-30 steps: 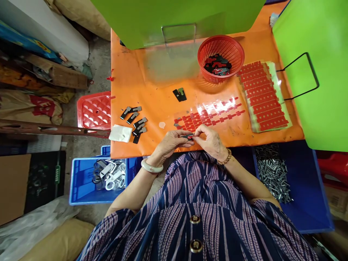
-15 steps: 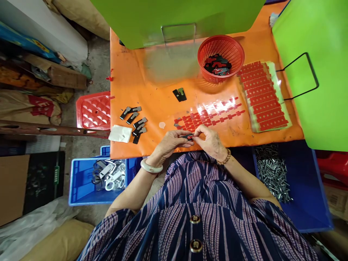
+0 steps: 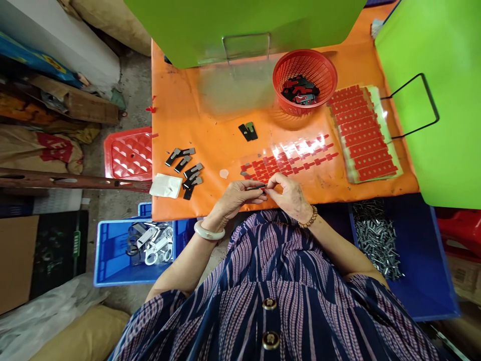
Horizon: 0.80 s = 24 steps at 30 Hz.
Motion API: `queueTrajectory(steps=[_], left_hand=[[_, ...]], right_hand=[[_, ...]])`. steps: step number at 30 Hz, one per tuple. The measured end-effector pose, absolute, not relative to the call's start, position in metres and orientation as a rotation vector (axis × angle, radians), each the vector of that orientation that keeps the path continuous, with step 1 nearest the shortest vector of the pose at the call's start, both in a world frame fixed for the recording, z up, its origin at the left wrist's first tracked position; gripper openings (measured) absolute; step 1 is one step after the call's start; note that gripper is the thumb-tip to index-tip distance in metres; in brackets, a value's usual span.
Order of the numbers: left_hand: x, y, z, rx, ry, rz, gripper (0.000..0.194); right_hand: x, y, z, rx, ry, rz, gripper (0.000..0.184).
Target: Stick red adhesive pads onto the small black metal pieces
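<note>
My left hand (image 3: pixel 239 196) is closed on a small flat black piece (image 3: pixel 257 187), held just above the table's front edge. My right hand (image 3: pixel 288 195) pinches at the near end of that piece with thumb and forefinger; a trace of red shows there, but the fingertips hide most of it. Just beyond the hands lies a clear sheet with red cut-out stickers (image 3: pixel 280 164). Two black plates (image 3: pixel 248 131) lie together farther back. To the left are several black pieces with grey tabs (image 3: pixel 182 163), beside a white pad (image 3: pixel 166 185).
A red basket (image 3: pixel 305 103) of black and red pieces stands on the orange table (image 3: pixel 180 110). Right of it is a stack of red sticker sheets (image 3: pixel 366 135). Green panels (image 3: pixel 240 20) border the back and right. Blue bins (image 3: pixel 124 271) with metal parts sit below the table.
The black piece has tilted between my fingers, so it now shows narrower, nearly edge-on. Both hands stay in almost the same place.
</note>
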State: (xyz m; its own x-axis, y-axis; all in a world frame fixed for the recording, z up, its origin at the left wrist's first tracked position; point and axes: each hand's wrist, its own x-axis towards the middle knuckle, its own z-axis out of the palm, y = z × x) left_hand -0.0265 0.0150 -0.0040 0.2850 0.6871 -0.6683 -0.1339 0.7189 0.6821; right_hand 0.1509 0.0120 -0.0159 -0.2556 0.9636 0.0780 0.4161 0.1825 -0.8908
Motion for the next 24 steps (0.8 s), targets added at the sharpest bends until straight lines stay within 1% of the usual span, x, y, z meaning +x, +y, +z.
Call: queueTrajectory(steps=[6,10,18,24], left_hand=[[-0.021,0.012,-0.003,0.626,1.235,0.674,0.03],[-0.017,0.01,-0.005,0.73,1.312,0.776,0.026],[-0.014,0.01,-0.006,0.83,1.397,0.893,0.022],[-0.014,0.01,-0.005,0.791,1.4,0.869,0.025]], right_hand=[[0.148,0.013,-0.019,-1.31,-1.748,1.038,0.016],[0.144,0.01,-0.021,-1.312,-1.705,1.05,0.012],[0.136,0.007,-0.016,-1.371,-1.622,0.925,0.009],[0.136,0.008,-0.014,-1.349,-1.537,1.12,0.008]])
